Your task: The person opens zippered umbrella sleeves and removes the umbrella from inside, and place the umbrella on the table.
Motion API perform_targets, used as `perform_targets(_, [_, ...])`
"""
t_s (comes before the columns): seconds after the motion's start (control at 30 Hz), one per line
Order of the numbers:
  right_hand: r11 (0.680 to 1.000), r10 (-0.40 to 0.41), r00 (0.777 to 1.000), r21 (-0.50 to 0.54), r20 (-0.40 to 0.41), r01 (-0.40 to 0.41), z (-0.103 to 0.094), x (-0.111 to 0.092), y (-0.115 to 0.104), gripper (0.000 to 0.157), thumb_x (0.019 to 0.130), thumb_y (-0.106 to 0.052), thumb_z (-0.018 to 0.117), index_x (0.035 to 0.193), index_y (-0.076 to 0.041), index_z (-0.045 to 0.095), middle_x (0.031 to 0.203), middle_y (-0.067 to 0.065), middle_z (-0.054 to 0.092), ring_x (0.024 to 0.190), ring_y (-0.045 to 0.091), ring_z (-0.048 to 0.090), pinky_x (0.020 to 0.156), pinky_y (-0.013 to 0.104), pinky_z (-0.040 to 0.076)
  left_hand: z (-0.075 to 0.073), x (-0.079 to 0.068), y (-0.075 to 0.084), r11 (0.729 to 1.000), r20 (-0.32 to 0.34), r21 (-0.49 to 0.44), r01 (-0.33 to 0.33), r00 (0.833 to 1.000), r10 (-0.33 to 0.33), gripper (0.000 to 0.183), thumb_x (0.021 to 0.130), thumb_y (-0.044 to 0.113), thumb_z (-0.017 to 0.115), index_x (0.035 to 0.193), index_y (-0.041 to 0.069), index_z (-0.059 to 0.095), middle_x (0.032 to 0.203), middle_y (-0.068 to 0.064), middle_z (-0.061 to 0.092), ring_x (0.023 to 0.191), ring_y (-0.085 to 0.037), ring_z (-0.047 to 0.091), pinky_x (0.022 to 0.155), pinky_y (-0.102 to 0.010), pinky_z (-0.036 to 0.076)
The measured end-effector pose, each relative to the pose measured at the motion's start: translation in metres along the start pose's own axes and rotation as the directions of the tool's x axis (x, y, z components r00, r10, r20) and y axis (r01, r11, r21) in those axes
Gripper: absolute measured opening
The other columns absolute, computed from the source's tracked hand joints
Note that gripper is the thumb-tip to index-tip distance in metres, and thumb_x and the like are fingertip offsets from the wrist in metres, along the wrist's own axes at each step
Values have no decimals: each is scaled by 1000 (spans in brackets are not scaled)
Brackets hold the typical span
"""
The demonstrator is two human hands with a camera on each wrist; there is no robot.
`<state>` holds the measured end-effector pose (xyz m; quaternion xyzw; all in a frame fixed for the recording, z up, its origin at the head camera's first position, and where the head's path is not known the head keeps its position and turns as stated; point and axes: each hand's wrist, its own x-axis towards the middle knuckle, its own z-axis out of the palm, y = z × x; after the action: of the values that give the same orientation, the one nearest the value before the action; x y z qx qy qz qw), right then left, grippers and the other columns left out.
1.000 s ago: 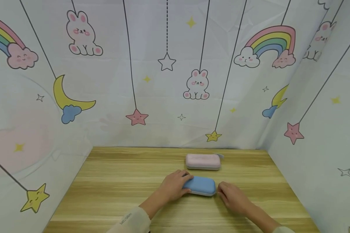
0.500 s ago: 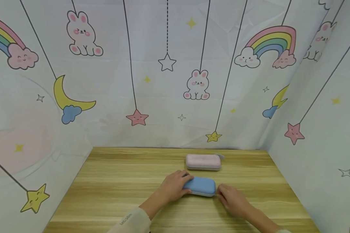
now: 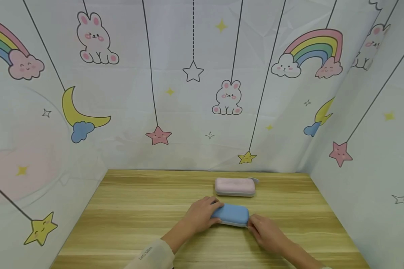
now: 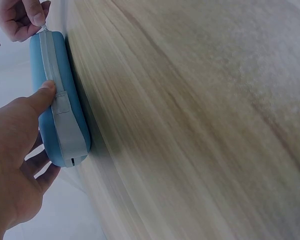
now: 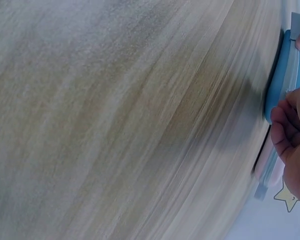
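Note:
A blue zippered hard case (image 3: 233, 215) with a pale grey zip band lies on the wooden table. My left hand (image 3: 200, 215) grips its left end, thumb along the near side and fingers over the top and far side. At the right end, my right hand (image 3: 266, 229) pinches the small zip pull (image 4: 44, 28), its other fingers curled. The left wrist view shows the zip band (image 4: 52, 65) running along the case's side, with my left thumb pressing on it. In the right wrist view, the curled right fingers partly cover the case (image 5: 277, 85).
Behind the blue case sits a similar pink case (image 3: 235, 186) with a grey tab at its right end. The wooden table (image 3: 138, 209) is bounded by a white printed cloth (image 3: 185, 108) at the back and both sides.
My right hand has moved slightly left and toward me, round the case's right end to its near corner. My left hand and both cases stay in place.

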<state>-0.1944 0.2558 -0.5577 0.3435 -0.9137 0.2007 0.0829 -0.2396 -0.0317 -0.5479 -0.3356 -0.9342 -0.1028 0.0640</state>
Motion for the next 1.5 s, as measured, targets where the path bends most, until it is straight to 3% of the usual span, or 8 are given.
perform_targets(0.5, [1000, 22, 1000, 13, -15, -22, 1, 1, 6, 14, 92, -6, 68, 91, -17, 60, 82, -15, 52, 70, -2, 47, 60, 21, 45, 2, -2, 0, 1000, -13, -17, 8, 1000, -8, 58, 92, 55, 62, 142, 26, 55, 134, 4, 56, 123, -17, 54, 100, -37, 48])
perform_targets(0.9, [999, 29, 996, 23, -88, -27, 2, 9, 21, 18, 89, 0, 70, 88, -15, 61, 80, -10, 58, 71, -2, 50, 60, 22, 46, -4, -11, -9, 998, 36, -67, -5, 999, 7, 55, 99, 50, 53, 147, 22, 50, 147, -3, 49, 132, -20, 49, 102, -39, 47])
perform_targets(1.2, [996, 92, 993, 21, -79, -91, 0, 12, 24, 16, 90, -1, 70, 88, -15, 62, 79, -10, 59, 70, -1, 51, 61, 23, 47, -6, -7, -10, 998, 11, -68, -7, 1000, 8, 54, 98, 48, 57, 143, 20, 55, 139, -1, 56, 126, -17, 54, 99, -37, 49])
perform_targets(1.5, [995, 95, 992, 36, -87, -92, 5, 9, 22, 15, 90, -2, 70, 90, -15, 62, 82, -8, 61, 72, -1, 52, 62, 22, 48, -3, -4, -12, 997, 8, -78, 1, 1000, -1, 54, 96, 50, 60, 141, 20, 58, 136, 0, 58, 123, -16, 56, 97, -37, 50])
